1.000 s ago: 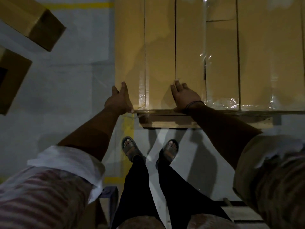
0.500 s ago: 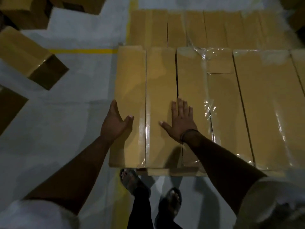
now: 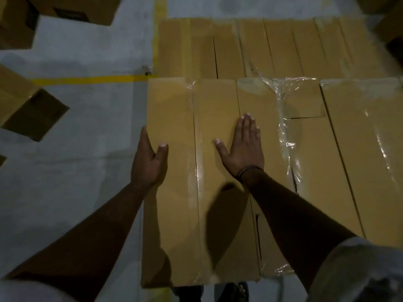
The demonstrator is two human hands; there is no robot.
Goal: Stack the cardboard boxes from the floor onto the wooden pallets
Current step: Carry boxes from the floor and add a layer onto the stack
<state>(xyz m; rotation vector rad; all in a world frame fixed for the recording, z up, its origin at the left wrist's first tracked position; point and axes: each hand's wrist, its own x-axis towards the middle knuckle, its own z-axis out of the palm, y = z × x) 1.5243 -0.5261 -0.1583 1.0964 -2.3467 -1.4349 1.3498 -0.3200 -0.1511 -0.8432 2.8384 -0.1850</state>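
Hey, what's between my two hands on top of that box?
In the head view, only the bare box top and its taped seam lie between the left hand and the right hand; nothing sits there.

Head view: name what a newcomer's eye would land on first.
Two hands at centre: the left hand against the side edge of a box, the right hand flat on top. Glossy wrap glints just right of them, and loose boxes lie on the floor far left.

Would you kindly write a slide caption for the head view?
Left hand presses the cardboard box at its side edge; right hand lies flat on top.
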